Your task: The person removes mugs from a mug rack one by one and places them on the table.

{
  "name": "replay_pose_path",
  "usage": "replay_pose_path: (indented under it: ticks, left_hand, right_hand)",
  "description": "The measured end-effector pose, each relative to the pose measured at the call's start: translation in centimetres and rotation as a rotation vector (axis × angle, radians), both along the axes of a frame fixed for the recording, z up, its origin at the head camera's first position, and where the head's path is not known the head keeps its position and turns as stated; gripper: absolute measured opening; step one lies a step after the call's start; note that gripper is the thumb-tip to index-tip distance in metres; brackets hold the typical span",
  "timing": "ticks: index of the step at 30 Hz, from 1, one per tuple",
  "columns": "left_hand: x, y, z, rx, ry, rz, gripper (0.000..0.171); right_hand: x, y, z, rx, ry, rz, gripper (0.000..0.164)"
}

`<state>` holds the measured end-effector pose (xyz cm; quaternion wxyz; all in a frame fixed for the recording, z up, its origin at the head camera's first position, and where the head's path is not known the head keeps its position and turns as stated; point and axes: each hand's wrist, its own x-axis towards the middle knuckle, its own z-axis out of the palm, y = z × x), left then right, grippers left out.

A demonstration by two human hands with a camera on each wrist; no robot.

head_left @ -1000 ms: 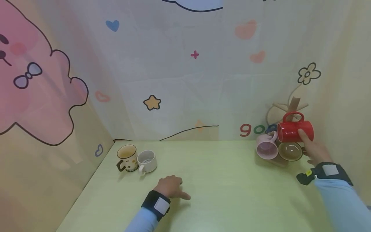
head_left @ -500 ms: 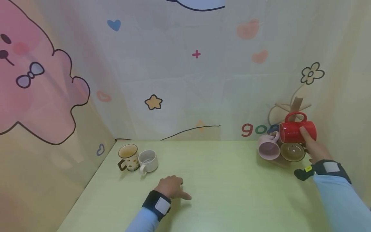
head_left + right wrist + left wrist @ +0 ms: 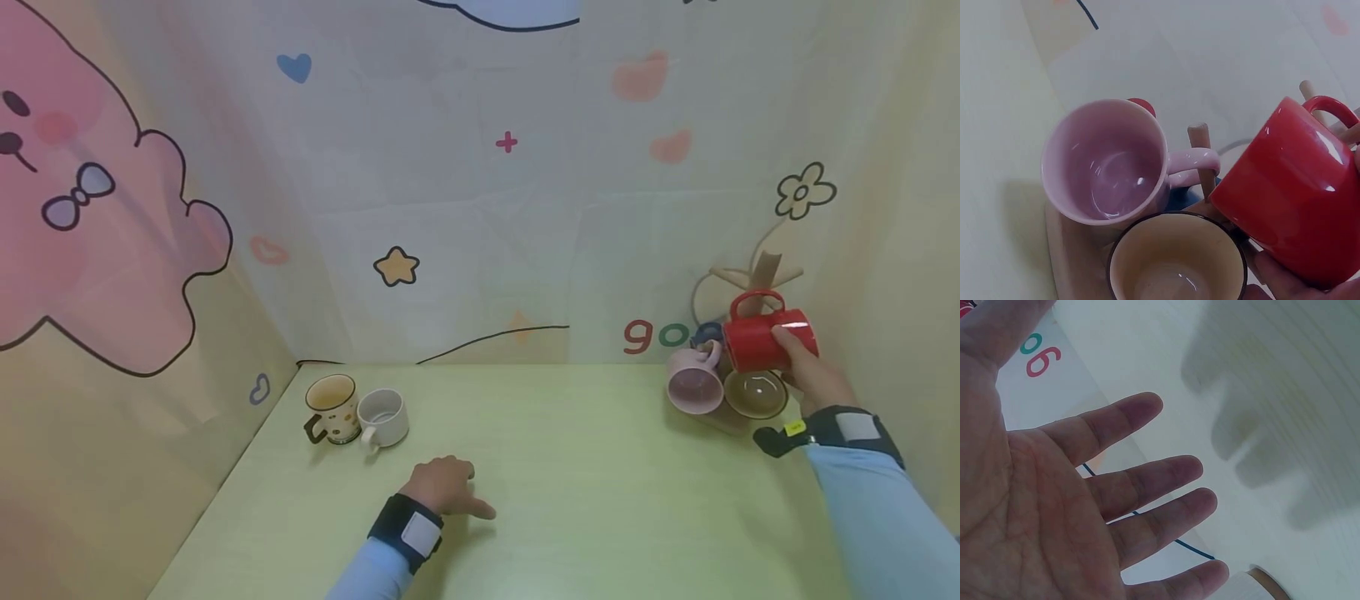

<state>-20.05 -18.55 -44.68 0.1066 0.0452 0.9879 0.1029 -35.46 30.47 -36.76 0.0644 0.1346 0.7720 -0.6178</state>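
My right hand [image 3: 817, 379] grips a red mug [image 3: 768, 340] by its body, thumb on the near side. The mug lies on its side with its handle up, close to the upper pegs of a wooden mug tree [image 3: 765, 271]. In the right wrist view a peg [image 3: 1350, 132] is close to the red handle [image 3: 1335, 109]; whether it passes through I cannot tell. Below hang a pink mug [image 3: 1107, 162], its handle round a peg, and a cream mug with a dark rim [image 3: 1179, 262]. My left hand [image 3: 442, 486] hovers above the table, fingers spread, holding nothing.
On the table's [image 3: 570, 483] left side stand a spotted mug with a dark handle [image 3: 332, 408] and a white mug [image 3: 383, 417], side by side. Something blue [image 3: 705, 333] is partly hidden behind the pink mug. A printed cloth [image 3: 465, 183] hangs behind the table.
The red mug has tilted slightly, its left end now lower, and my right wrist has risen a little. The left hand and the other mugs stay as they were.
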Motion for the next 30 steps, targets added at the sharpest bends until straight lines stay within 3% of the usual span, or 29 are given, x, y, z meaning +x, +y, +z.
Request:
replay_pose_path:
  ticks: [13,23,30]
  left_hand:
    - [0.1,-0.1,-0.1,-0.008,0.007,0.002,0.067]
    - [0.0,-0.2,-0.4,-0.013,0.017,-0.005,0.068]
    - [0.0,0.1,-0.2,-0.008,0.008,-0.006,0.068]
  right_hand:
    - [0.1,-0.3,0.1,-0.075,0.007,-0.105,0.126]
    - [0.6,-0.7,0.4,-0.159,0.040,-0.193,0.117]
    - [1.7,-1.1,0.9,-0.317,0.092,-0.221,0.112]
